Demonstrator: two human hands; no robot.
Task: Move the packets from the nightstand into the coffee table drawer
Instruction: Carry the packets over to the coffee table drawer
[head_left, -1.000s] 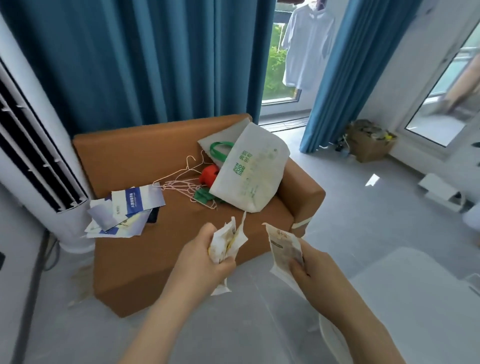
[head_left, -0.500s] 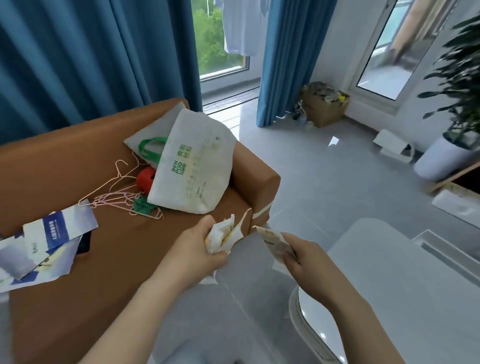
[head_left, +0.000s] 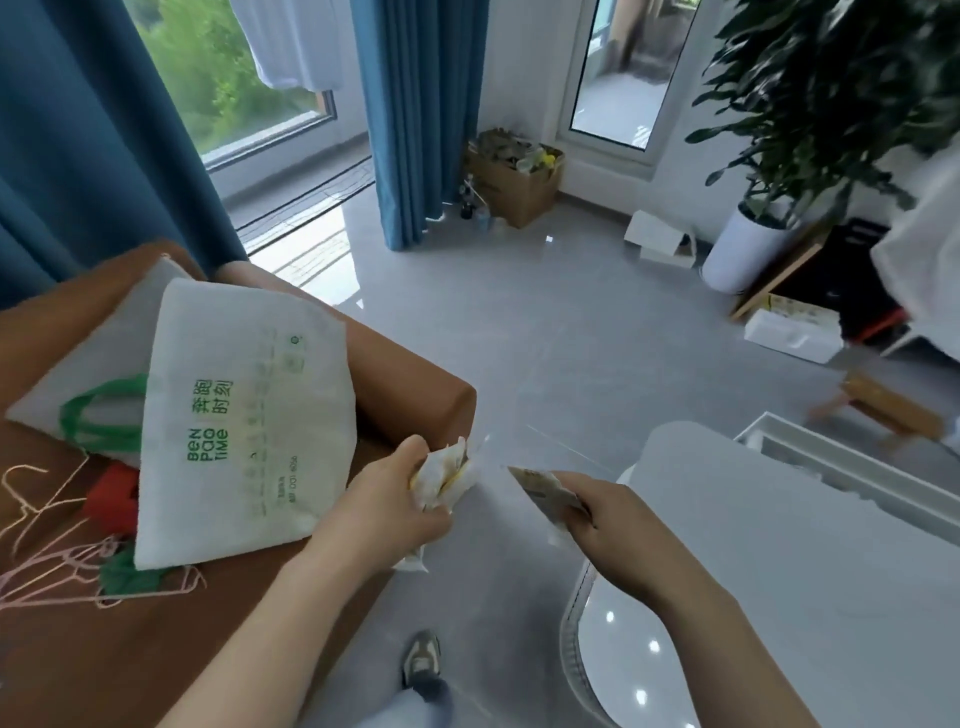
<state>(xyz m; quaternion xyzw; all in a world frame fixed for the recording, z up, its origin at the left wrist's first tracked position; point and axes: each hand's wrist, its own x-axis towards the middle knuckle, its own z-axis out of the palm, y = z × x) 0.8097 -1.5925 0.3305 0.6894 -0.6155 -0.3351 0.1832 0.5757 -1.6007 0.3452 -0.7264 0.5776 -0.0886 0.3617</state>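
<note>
My left hand (head_left: 387, 506) grips a bunch of white and yellow packets (head_left: 445, 480) in front of the sofa's armrest. My right hand (head_left: 605, 522) pinches another pale packet (head_left: 545, 491), held edge-on just left of the white coffee table (head_left: 779, 571). The two hands are a short gap apart above the grey floor. At the table's far right edge an open white drawer (head_left: 831, 462) shows. The nightstand is out of view.
A brown sofa (head_left: 421, 395) on the left carries a white tote bag (head_left: 244, 421), wire hangers (head_left: 47, 566) and a red object. A cardboard box (head_left: 514, 176), a potted plant (head_left: 748, 249), white boxes (head_left: 792, 332) and blue curtains stand further off. My shoe (head_left: 422, 657) is on the floor below.
The view has swung right: the sofa slid left, the coffee table and its drawer came further into view. Both hands keep their packets, held much as before.
</note>
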